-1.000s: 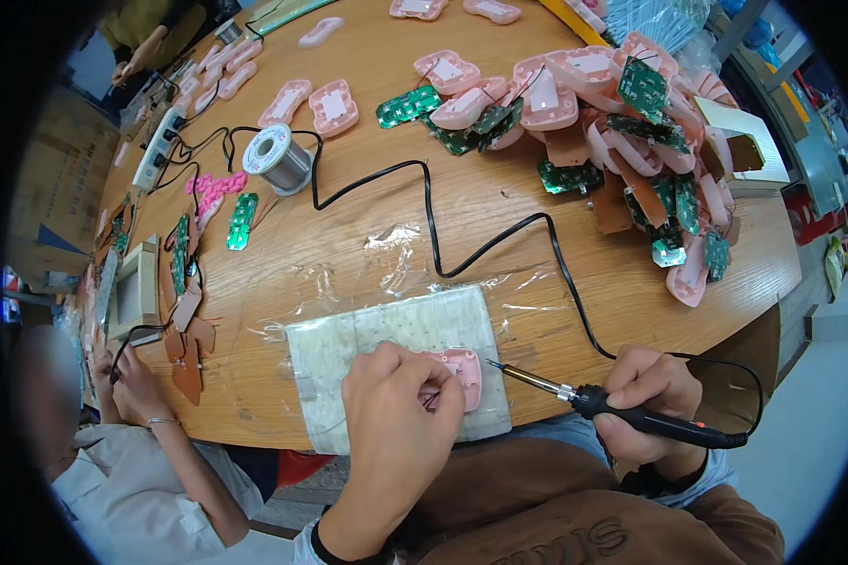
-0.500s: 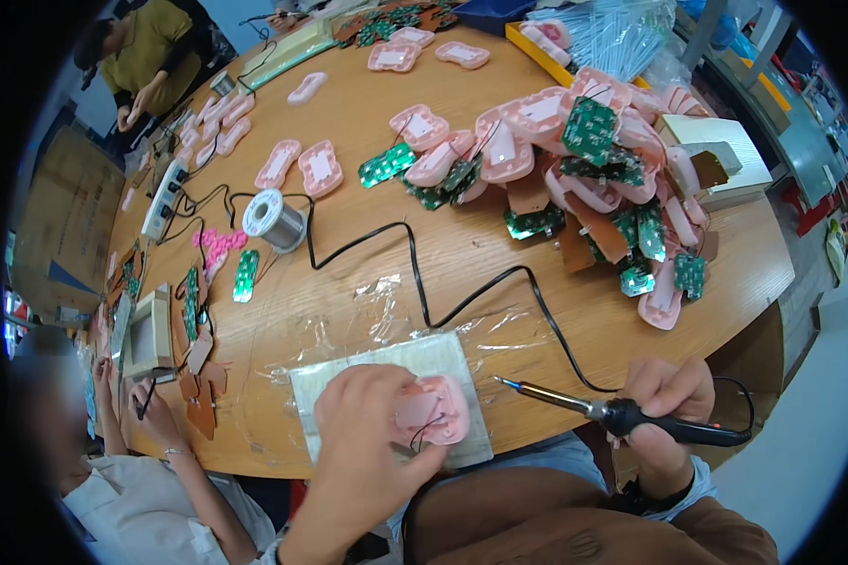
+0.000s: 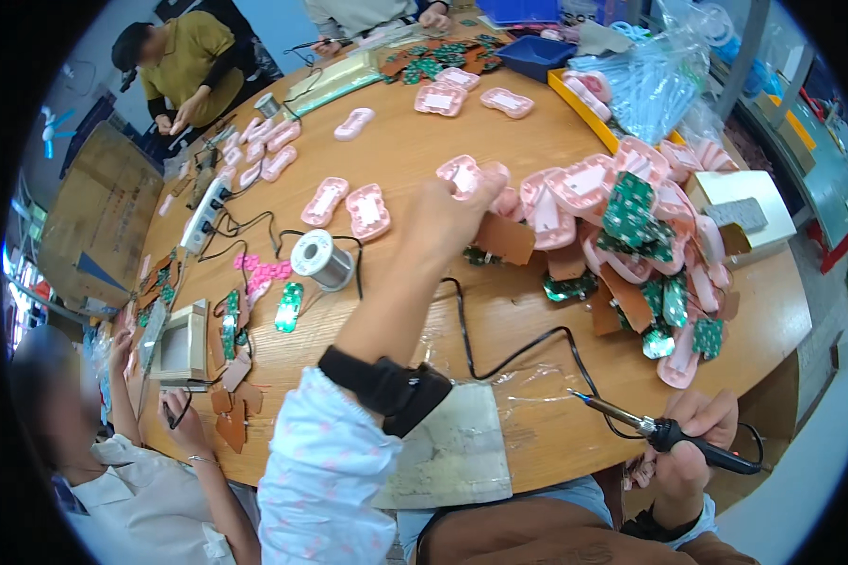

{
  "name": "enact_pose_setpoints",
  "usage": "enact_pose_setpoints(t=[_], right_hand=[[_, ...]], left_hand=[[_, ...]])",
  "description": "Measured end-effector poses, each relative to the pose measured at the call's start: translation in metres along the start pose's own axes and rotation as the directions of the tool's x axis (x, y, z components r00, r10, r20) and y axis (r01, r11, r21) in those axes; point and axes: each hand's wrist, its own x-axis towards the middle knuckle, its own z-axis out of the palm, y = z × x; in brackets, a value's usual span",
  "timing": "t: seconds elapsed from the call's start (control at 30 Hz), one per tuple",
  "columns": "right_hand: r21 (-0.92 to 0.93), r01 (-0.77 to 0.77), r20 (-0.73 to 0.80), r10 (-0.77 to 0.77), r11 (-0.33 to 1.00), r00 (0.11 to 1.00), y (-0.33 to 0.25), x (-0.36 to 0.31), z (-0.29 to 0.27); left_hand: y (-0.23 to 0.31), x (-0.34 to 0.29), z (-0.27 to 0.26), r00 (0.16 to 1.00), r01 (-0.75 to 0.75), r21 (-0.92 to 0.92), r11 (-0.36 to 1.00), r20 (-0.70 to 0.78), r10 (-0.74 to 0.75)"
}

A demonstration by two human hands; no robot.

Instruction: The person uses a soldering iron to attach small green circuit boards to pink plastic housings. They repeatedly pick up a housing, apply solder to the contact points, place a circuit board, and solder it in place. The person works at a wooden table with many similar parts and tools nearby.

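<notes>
My left hand [image 3: 448, 212] reaches across the table to the left edge of a heap of pink plastic shells. Its fingers are closed round a pink shell [image 3: 462, 174]; the back of the hand hides most of the grip. A brown board [image 3: 504, 237] tilts up just beside the fingers. At the lower right, my right hand [image 3: 693, 433] is wrapped round the black handle of a soldering iron [image 3: 669, 435], tip pointing left above the table. Below my left forearm lies a pale work mat [image 3: 452, 452], partly covered by the sleeve; no shell shows on its visible part.
The heap of shells and green circuit boards [image 3: 628, 209] fills the right side. A solder wire spool [image 3: 322, 260] stands left of my forearm, near a power strip [image 3: 205, 217]. The iron's black cable [image 3: 513, 363] winds over the table. Co-workers sit left and far.
My left hand has left the mat and stretched forward to the heap. The shell it held on the mat no longer shows there. My right hand still holds the soldering iron. The view has shifted.
</notes>
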Motion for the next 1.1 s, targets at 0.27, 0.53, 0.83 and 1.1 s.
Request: enact_pose_setpoints(t=[0.27, 0.53, 0.83, 1.1], right_hand=[[-0.145, 0.000, -0.002, 0.000, 0.989, 1.000, 0.009, 0.013, -0.007], [-0.147, 0.029, 0.029, -0.025, 0.989, 0.999, 0.010, 0.013, -0.002], [-0.071, -0.007, 0.128, 0.016, 0.997, 0.992, 0.011, 0.010, -0.005], [-0.012, -0.040, 0.176, 0.042, 0.999, 0.984, 0.009, -0.004, 0.005]], left_hand=[[-0.070, 0.063, -0.038, 0.955, 0.193, 0.559, 0.806, -0.295, -0.024], [-0.071, 0.046, -0.048, 0.983, 0.043, 0.521, 0.852, -0.173, 0.056], [-0.044, -0.189, -0.069, 0.809, 0.240, -0.252, 0.938, 0.586, -0.050], [-0.073, -0.241, -0.013, 0.999, 0.005, 0.209, 0.978, -0.044, 0.004]])
